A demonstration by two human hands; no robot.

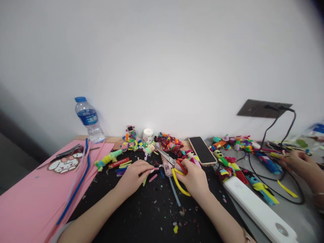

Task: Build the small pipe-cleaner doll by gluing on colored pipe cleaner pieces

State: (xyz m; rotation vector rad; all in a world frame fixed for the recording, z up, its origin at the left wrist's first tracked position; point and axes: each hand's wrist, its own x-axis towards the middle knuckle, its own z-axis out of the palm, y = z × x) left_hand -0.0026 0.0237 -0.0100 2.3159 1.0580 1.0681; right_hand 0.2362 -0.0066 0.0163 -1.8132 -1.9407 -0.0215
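My left hand point(136, 178) pinches a short pink pipe-cleaner piece point(154, 168) between thumb and fingertips, over the black mat point(141, 216). In my right hand point(194, 178) is a pair of scissors point(165, 156), gripped by its handles, one red-orange and one yellow. The blades point away to the upper left, apart from the pink piece. A grey-blue strip point(174, 191) lies below the scissors. Loose pink point(153, 178) and purple pieces point(120, 171) rest around my left hand. Fuzzy pipe-cleaner figures point(174, 144) line the back of the mat.
A water bottle point(89, 121) leans at the back left, beside pink sheets point(25, 202) bearing blue stems and another cutting tool. A phone point(202, 151) and white cup point(148, 136) stand near the wall. At right are a white device point(258, 209), black cables point(275, 195) and another person's hand point(301, 168).
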